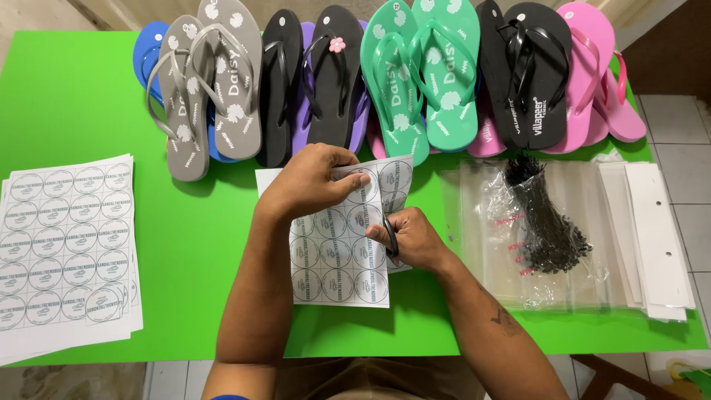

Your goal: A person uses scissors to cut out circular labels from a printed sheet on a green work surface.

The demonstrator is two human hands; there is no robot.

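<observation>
Left hand (311, 181): fingers pinching upper edge of sticker sheet (337, 270), sheet at green table (89, 104) centre. Right hand (411, 238): fingers closed around black scissors (390, 238) at sheet's right edge. Flip-flops (392, 74) lined along far side.

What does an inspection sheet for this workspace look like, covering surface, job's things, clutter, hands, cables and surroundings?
Surface: green table, partly covered.
Job's things: sheet of round labels held up off the table; black-handled scissors at its right edge.
Clutter: stack of label sheets at left; row of flip-flops along the far edge, grey, black, purple, green, pink, blue; clear plastic bags with a bundle of black ties on top; white card strips at right.
Hands: left hand pinches the sheet's top; right hand holds the scissors.
Cables: nothing seen.
Surroundings: tiled floor at right; wooden furniture piece at the lower right.
</observation>
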